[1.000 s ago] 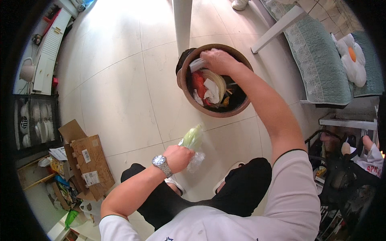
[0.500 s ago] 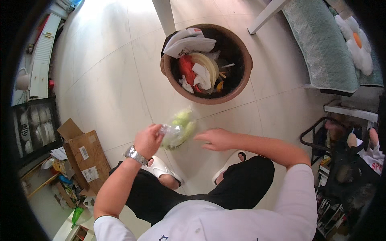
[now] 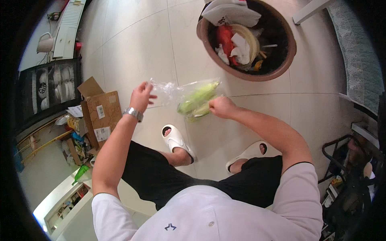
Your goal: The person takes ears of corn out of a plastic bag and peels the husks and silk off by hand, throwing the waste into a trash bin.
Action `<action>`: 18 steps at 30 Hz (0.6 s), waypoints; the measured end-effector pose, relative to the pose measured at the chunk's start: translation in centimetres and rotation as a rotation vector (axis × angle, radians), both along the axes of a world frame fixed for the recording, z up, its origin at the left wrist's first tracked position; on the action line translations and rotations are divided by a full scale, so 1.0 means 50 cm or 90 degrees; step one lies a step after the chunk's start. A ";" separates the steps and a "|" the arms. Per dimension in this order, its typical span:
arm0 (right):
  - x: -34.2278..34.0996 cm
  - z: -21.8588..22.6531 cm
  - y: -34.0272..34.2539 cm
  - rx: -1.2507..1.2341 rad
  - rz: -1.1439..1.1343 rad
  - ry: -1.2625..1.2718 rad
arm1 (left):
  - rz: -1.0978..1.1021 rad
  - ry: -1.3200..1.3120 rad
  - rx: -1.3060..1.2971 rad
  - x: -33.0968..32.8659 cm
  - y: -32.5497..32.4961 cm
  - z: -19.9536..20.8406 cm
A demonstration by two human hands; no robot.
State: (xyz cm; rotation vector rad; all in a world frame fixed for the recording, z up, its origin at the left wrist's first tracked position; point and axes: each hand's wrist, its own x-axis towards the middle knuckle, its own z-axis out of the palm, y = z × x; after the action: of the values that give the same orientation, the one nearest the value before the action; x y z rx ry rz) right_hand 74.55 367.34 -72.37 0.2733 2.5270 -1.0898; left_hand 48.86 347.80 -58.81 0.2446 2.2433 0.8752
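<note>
A clear plastic bag (image 3: 171, 91) stretches between my hands above the floor, in front of my feet. Inside it lie long pale-green vegetables (image 3: 199, 95) that look like ears of corn in their husks. My right hand (image 3: 222, 107) is closed on the filled end of the bag, its fingertips partly hidden. At the loose, crumpled end is my left hand (image 3: 142, 97), fingers apart, with the plastic right beside its fingertips; whether they touch it is unclear. A silver watch (image 3: 133, 114) sits on my left wrist.
A brown bin (image 3: 247, 75) holding rubbish stands beyond my right hand. On the left are an opened cardboard box (image 3: 105, 116) and a black rack (image 3: 50, 88). A grey-green padded seat (image 3: 358, 56) is at the far right, with a dark metal frame (image 3: 335, 154) nearer me.
The bag has gone from bunched up to stretched out sideways. My right hand has closed on its filled end, while my left fingers have spread. The view has shifted, putting the bin further right.
</note>
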 end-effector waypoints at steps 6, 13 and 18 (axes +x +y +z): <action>-0.036 0.032 -0.006 0.012 -0.077 0.115 | -0.040 0.068 -0.184 -0.060 -0.032 -0.030; -0.101 -0.013 -0.029 0.369 0.154 0.185 | -0.530 -0.280 -0.322 0.087 -0.032 -0.043; -0.089 -0.017 -0.004 0.295 -0.001 0.174 | -0.592 -0.140 -0.246 0.119 -0.020 -0.083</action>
State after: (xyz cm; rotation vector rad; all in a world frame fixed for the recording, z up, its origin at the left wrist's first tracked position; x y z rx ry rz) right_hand 70.11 367.14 -73.22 0.2614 3.0065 -0.5559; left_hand 54.81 346.82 -62.95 0.8630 1.7357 -0.0295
